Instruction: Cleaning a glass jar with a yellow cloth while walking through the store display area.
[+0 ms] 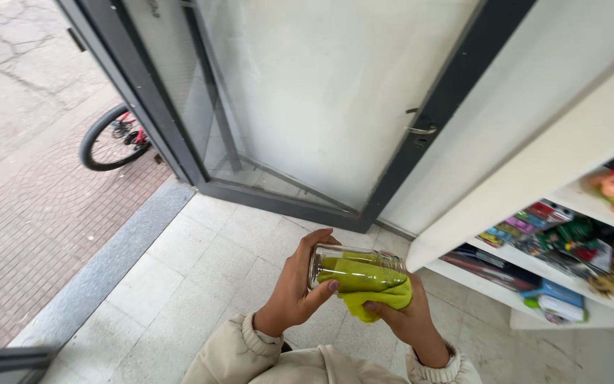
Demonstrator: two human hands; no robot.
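Left hand (pixel 294 291) grips glass jar (pixel 353 269); right hand (pixel 403 316) presses yellow cloth (pixel 374 288) inside.

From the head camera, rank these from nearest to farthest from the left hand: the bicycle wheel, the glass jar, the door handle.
1. Glass jar: in the left hand, with a yellow-green cloth stuffed inside.
2. Door handle: above and to the right, on the dark door frame.
3. Bicycle wheel: far upper left, outside on the pavement.
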